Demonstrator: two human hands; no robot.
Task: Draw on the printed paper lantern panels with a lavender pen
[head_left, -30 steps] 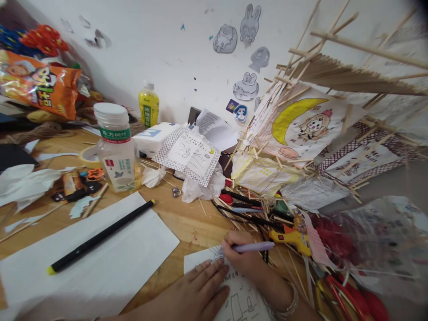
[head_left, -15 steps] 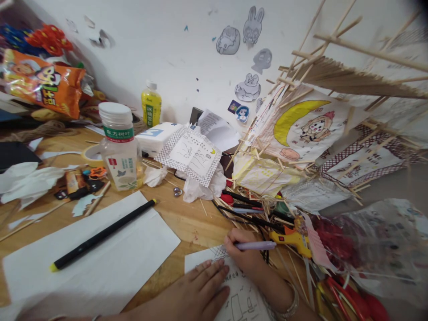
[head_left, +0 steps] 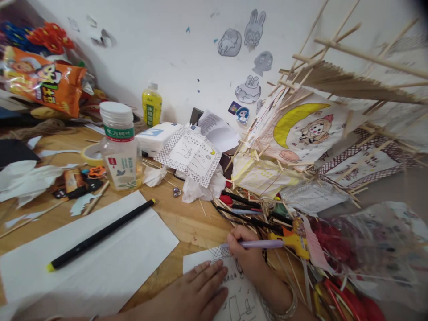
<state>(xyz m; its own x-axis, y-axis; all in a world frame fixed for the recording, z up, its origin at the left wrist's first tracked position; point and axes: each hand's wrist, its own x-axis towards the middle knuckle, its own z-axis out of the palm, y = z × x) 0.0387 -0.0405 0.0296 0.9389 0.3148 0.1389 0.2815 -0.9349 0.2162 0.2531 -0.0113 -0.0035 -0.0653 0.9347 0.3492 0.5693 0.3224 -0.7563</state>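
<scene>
My right hand (head_left: 247, 252) is closed around a light purple pen (head_left: 262, 244), its tip at the top edge of a sheet of drawing paper (head_left: 192, 262). Crosshatched lines run along that edge under the tip, and writing and outline shapes fill the sheet lower down. Flat on the same paper lies my left hand (head_left: 200, 285), fingers stretched out, holding nothing. Left of it, a black marker with yellow ends (head_left: 103, 234) rests across a blank white sheet (head_left: 140, 249).
A plastic bottle (head_left: 120, 151) stands behind the blank sheet. Wooden sticks and a yellow glue gun (head_left: 294, 243) crowd the right side. Above them rises a stick frame with drawn paper panels (head_left: 304, 127). A finished-looking drawing (head_left: 190, 154) leans against a white box (head_left: 157, 138).
My right hand has shifted slightly to the right and up with the purple pen. My left hand stays flat on the paper. The view has moved a little.
</scene>
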